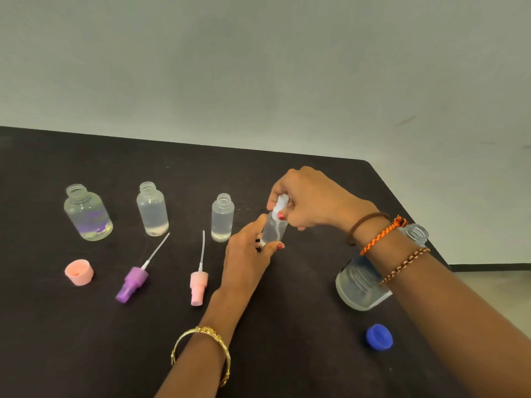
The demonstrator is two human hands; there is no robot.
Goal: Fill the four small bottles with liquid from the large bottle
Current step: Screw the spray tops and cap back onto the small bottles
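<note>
Small bottle was clasped by left grip, right grip pinching white sprayer above it; misthreading risked leakage.

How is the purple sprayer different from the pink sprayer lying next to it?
The purple sprayer is violet, and the pink sprayer is pale pink. The purple sprayer lies slanted, with its tube pointing up to the right, while the pink sprayer lies nearly straight, with its tube pointing away from the person. Both lie loose on the black table, off their bottles, each with a thin white tube.
</note>
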